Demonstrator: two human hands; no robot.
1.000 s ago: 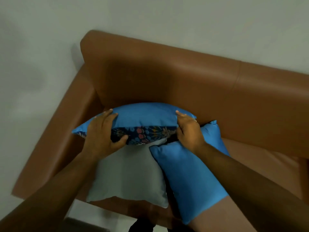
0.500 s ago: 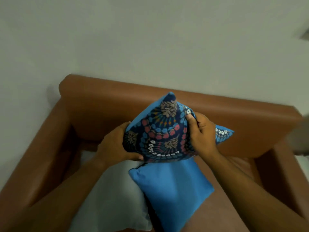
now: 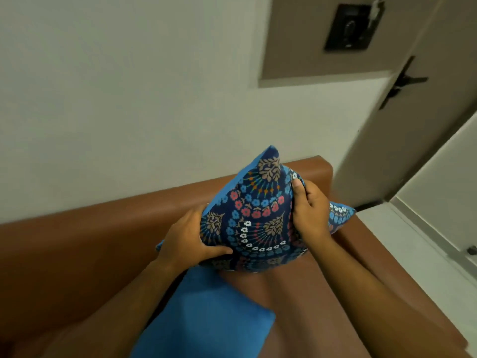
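A dark blue cushion with a flower pattern and a plain blue back (image 3: 255,220) is held up in the air above the seat of a brown leather sofa (image 3: 77,244). My left hand (image 3: 189,236) grips its left edge, thumb across the patterned face. My right hand (image 3: 308,210) grips the right side, fingers curled into the fabric. One corner of the cushion points upward and another sticks out to the right past my right hand.
A plain blue cushion (image 3: 206,321) lies on the sofa seat below my arms. A white wall rises behind the sofa. A door with a dark handle (image 3: 402,83) stands at the right, and pale floor (image 3: 423,254) runs beside the sofa's right arm.
The patterned cushion was lifted off the sofa, turned pattern-side toward me and carried to the right. The view swung right; the grey cushion is out of sight and the door has come into view.
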